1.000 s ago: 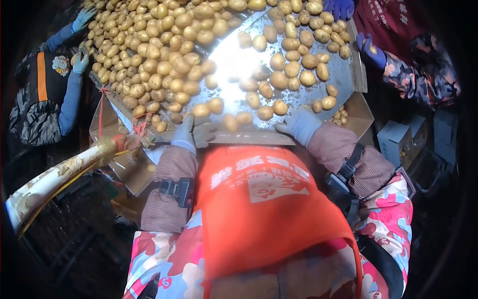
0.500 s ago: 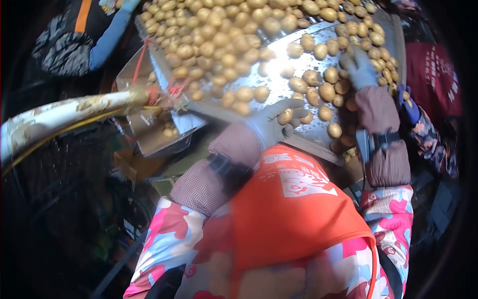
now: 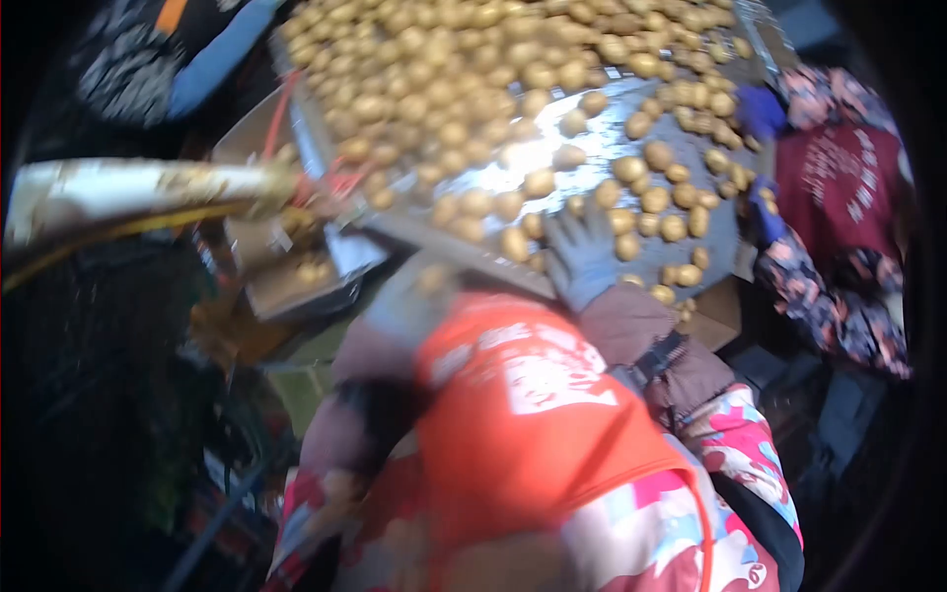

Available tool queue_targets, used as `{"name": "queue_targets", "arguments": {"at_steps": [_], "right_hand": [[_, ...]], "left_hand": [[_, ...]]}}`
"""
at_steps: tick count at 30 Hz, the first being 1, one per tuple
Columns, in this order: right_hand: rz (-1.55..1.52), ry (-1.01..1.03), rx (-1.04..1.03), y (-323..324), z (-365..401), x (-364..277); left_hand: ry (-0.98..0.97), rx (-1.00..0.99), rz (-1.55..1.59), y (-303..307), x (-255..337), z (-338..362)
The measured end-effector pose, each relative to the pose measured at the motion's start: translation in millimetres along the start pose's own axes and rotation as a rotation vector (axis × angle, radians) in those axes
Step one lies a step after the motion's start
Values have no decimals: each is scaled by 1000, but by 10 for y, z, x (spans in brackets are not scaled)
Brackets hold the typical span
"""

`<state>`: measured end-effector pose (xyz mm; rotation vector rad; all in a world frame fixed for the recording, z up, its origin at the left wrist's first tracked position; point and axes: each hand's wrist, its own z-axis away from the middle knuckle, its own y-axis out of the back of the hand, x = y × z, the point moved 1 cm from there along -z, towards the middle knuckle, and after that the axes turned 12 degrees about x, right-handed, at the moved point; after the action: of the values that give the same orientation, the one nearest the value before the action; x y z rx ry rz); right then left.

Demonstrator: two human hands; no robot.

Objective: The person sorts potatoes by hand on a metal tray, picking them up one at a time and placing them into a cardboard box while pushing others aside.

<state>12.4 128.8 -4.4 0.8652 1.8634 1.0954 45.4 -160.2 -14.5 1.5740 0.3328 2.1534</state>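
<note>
My left hand (image 3: 402, 301), in a grey-blue glove, is smeared by motion beside the table's near edge. A tan patch that looks like a potato (image 3: 432, 279) shows in its fingers. My right hand (image 3: 582, 255), gloved in the same colour, lies palm down with fingers apart at the near edge of the metal sorting table (image 3: 631, 91). Potatoes surround its fingertips, with one potato (image 3: 514, 244) to the left and another potato (image 3: 627, 246) to the right. A dense heap of potatoes (image 3: 424, 79) covers the far part of the table.
A white pipe (image 3: 148, 187) with a yellow cable reaches in from the left. Cardboard boxes holding potatoes (image 3: 314, 266) stand below the table's left side. A co-worker in a maroon vest (image 3: 838, 187) works at the right; another person's blue sleeve (image 3: 222, 59) shows top left.
My left hand has drawn back left and down from the table, with the potato. My right hand has come left and nearer, from the right-hand potatoes to the near edge. The view has shifted.
</note>
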Motion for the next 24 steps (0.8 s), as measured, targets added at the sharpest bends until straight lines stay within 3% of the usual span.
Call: {"name": "queue_targets", "arguments": {"at_steps": [1,2,3,4,5,6,8,13,14,16,18,19,21,23,24], "right_hand": [[1,8,-13,104,-88,-26],[12,-13,3,118,-123,-38],[11,-36,20,82,-130,-58],[4,-59,39,74,-125,-77],[-9,-85,51,102,-98,-62],[-22,-103,64,137,-93,-56],[-36,-176,79,174,-19,2],[63,-363,45,507,500,175],[107,-410,126,481,712,272],[235,-476,208,422,1216,492],[336,-574,166,485,1546,785],[352,-646,111,549,1616,965],[364,-607,264,642,1714,1427],[456,-682,475,535,1557,1895],[353,-772,496,456,1423,2080]], "left_hand": [[483,8,666,352,65,261],[955,297,1328,707,136,536],[886,-20,1622,991,-883,894],[890,73,1404,1270,-1024,1174],[884,328,1254,1501,-1240,1554],[850,415,1346,1762,-1584,1915],[1255,1054,1220,2281,-2768,2429],[974,689,972,2366,-2628,1823],[926,627,924,2281,-2484,1736],[700,465,600,1715,-1349,1207],[906,377,440,1158,-138,616],[892,253,415,982,-47,429],[785,92,443,667,172,166],[559,48,404,423,288,-16],[447,33,378,310,330,-95]]}}
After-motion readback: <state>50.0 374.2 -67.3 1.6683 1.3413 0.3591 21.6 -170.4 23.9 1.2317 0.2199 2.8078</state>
